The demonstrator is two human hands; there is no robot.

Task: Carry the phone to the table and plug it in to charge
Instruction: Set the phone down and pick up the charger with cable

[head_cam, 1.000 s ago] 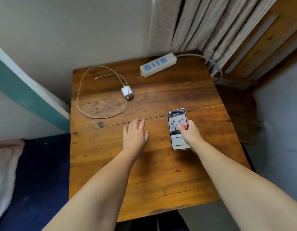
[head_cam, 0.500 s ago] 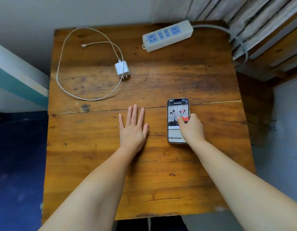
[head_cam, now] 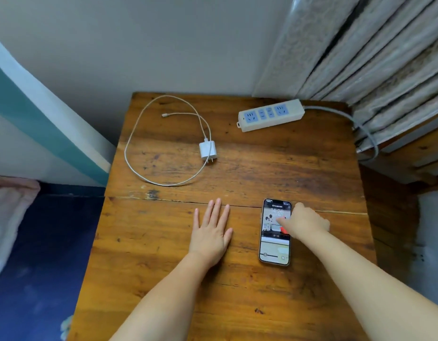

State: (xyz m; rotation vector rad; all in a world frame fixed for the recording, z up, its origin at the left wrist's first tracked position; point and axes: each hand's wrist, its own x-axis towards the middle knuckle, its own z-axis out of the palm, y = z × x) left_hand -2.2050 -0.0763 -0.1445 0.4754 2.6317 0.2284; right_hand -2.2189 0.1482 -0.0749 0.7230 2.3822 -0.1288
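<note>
Head view: left hand (head_cam: 211, 236) flat on table (head_cam: 274, 168), right hand (head_cam: 304, 223) touching phone (head_cam: 274, 244).

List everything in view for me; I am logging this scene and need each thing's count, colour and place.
table: one, brown wood, centre.
phone: one, screen lit, flat on the table's near right.
charger plug: one, white, table's far left, not in the strip.
cable: one, white, looped beside the plug, free end loose.
power strip: one, cream with blue sockets, far right.
curtain: pale, upper right.
left hand: flat on the table, holding nothing.
right hand: on the phone's upper right.
</note>
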